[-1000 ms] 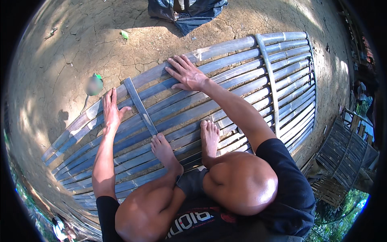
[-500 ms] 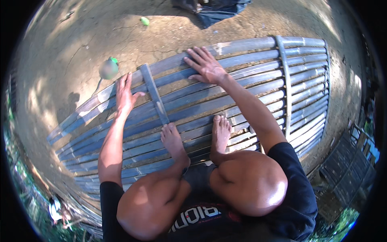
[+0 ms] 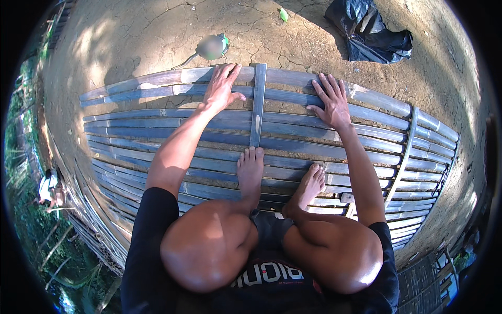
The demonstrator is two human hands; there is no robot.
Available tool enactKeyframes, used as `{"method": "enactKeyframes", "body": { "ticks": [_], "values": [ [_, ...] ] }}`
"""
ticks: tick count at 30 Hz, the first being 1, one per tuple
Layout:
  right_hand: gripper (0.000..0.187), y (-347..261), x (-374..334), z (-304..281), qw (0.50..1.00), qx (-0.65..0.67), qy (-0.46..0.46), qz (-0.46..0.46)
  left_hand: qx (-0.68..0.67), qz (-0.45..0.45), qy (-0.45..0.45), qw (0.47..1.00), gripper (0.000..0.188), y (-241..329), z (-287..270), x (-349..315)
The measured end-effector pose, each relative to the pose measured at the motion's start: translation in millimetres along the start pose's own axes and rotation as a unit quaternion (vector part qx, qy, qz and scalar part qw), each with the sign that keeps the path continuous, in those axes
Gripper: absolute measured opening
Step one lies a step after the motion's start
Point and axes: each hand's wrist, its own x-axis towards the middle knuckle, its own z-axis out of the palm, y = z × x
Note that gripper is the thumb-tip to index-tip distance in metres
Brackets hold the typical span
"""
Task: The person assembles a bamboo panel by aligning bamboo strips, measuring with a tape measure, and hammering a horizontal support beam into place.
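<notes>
Under both hands lies a platform of split bamboo slats (image 3: 298,144), crossed by a flat bamboo strip (image 3: 258,107) in the middle. My left hand (image 3: 222,90) rests left of that strip, fingers spread over the outermost slats and thumb pointing toward the strip. To the strip's right, my right hand (image 3: 332,103) lies palm down on the far slats with its fingers fanned out. Neither hand holds anything. My bare feet, the left foot (image 3: 250,170) and the right foot (image 3: 310,186), stand on the slats between my arms.
A second crosspiece (image 3: 405,152) spans the slats at right. Beyond the far edge are a blurred round thing with a green edge (image 3: 213,47), a green leaf (image 3: 283,14) and a crumpled black plastic sheet (image 3: 371,34) on cracked earth. A person (image 3: 49,186) shows at far left.
The view has turned, so the platform and ground things appear farther right. Both hands stay spread on the far slats, one each side of the middle strip.
</notes>
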Motion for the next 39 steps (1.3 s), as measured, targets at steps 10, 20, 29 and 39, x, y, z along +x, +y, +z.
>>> {"method": "enactKeyframes", "body": {
  "ticks": [10, 20, 29, 39],
  "values": [
    [0.104, 3.3, 4.0, -8.5, 0.998, -0.020, -0.045, 0.034, -0.004, 0.017, 0.009, 1.000, 0.107, -1.9, 4.1, 5.5],
    [0.094, 4.1, 1.5, -18.0, 0.998, 0.000, -0.046, 0.047, -0.024, 0.007, -0.015, 1.000, 0.113, 6.9, 2.9, 6.9],
    [0.040, -47.8, -58.1, -16.5, 0.984, 0.121, 0.058, 0.115, 0.009, 0.019, -0.006, 1.000, 0.119, -7.9, 6.1, -6.6],
    [0.021, -37.5, -57.5, 4.7, 0.965, 0.168, 0.123, 0.158, -0.052, 0.019, 0.081, 0.995, 0.041, 14.3, 46.0, -102.9]
  ]
}}
